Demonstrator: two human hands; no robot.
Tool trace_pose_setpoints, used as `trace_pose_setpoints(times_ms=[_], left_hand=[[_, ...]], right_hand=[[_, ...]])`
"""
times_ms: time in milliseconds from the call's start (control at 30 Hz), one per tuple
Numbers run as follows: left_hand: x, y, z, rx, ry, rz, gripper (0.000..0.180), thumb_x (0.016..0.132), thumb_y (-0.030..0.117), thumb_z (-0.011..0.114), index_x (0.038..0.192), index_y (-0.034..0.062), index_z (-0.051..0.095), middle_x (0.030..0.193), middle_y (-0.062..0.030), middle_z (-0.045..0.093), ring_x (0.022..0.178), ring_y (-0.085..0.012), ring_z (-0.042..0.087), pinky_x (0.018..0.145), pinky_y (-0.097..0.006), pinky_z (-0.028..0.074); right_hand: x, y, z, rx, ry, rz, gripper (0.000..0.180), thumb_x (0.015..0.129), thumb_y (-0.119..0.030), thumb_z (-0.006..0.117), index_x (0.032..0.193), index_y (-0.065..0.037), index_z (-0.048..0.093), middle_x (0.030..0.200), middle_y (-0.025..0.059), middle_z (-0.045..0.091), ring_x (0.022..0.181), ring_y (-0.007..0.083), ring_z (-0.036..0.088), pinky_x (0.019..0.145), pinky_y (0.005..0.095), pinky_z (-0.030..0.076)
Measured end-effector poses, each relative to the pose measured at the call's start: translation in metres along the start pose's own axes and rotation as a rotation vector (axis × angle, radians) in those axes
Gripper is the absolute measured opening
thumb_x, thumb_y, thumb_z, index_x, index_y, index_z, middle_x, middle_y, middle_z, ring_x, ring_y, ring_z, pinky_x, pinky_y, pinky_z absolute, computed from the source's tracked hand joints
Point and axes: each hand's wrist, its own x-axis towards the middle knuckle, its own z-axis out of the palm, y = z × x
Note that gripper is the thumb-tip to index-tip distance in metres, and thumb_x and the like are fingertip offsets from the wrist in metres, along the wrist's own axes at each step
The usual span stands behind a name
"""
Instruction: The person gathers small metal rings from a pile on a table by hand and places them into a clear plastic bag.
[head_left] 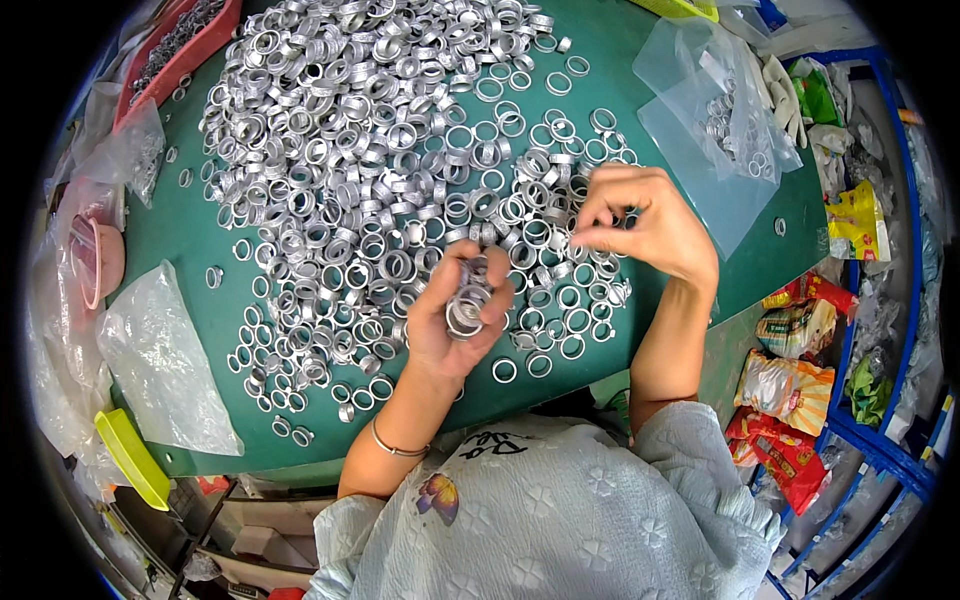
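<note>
A broad heap of silver metal rings covers much of the green tabletop, thinning into loose rings toward me. My left hand is closed around several metal rings, its fingers curled upward over the near part of the heap. Over the right side of the scattered rings, my right hand is bent at the wrist with thumb and forefinger pinched together. Whatever lies between those fingertips, if anything, is too small or hidden to make out.
At the right lie clear plastic bags, some with rings inside. An empty-looking plastic bag rests at the left, near a yellow-green tray and a pink basin. A red bin of small parts stands far left. Blue shelving is at right.
</note>
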Motion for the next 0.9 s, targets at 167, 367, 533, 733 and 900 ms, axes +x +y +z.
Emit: trace_pose_setpoints(times_ms=[167, 367, 533, 733, 900], left_hand=[[0.002, -0.001, 0.009, 0.021, 0.107, 0.122, 0.030, 0.096, 0.027, 0.044, 0.119, 0.0108, 0.054, 0.105, -0.0151, 0.048, 0.076, -0.0188, 0.051, 0.047, -0.023, 0.050], [0.003, 0.000, 0.007, 0.052, 0.091, 0.090, 0.031, 0.095, 0.026, 0.047, 0.120, 0.0081, 0.054, 0.106, -0.0162, 0.050, 0.076, -0.0197, 0.053, 0.046, -0.023, 0.051], [0.007, -0.001, 0.015, 0.341, 0.155, -0.156, 0.040, 0.094, 0.030, 0.049, 0.125, 0.0052, 0.050, 0.107, -0.0156, 0.056, 0.070, -0.0169, 0.057, 0.041, -0.020, 0.048], [0.005, -0.007, 0.012, 0.499, 0.165, -0.241, 0.047, 0.091, 0.037, 0.054, 0.121, 0.0018, 0.050, 0.100, -0.0170, 0.057, 0.069, -0.0178, 0.059, 0.040, -0.021, 0.048], [-0.001, -0.011, 0.009, 0.426, 0.048, -0.385, 0.041, 0.091, 0.032, 0.053, 0.116, -0.0014, 0.053, 0.102, -0.0208, 0.056, 0.078, -0.0264, 0.065, 0.051, -0.027, 0.058]], right_hand=[[-0.002, -0.015, 0.026, -0.411, -0.188, 0.041, 0.030, 0.057, -0.028, 0.081, 0.072, -0.009, 0.064, 0.073, 0.0008, 0.050, 0.080, 0.0178, 0.049, 0.079, 0.0333, 0.030], [0.001, -0.015, 0.033, -0.361, -0.107, -0.050, 0.013, 0.064, -0.012, 0.074, 0.070, -0.006, 0.064, 0.077, 0.0026, 0.055, 0.084, 0.0193, 0.051, 0.078, 0.0342, 0.033], [0.001, -0.013, 0.006, 0.090, 0.197, -0.178, 0.011, 0.068, -0.004, 0.072, 0.077, -0.002, 0.065, 0.082, 0.0060, 0.059, 0.079, 0.0199, 0.056, 0.071, 0.0313, 0.044], [0.008, -0.013, 0.018, 0.219, 0.180, -0.099, 0.014, 0.069, -0.006, 0.073, 0.081, -0.001, 0.067, 0.082, 0.0069, 0.061, 0.077, 0.0190, 0.058, 0.071, 0.0313, 0.046], [0.025, 0.001, 0.053, -0.337, 0.245, -0.109, 0.015, 0.070, -0.018, 0.074, 0.075, -0.006, 0.066, 0.092, 0.0043, 0.055, 0.091, 0.0231, 0.047, 0.082, 0.0356, 0.034]])
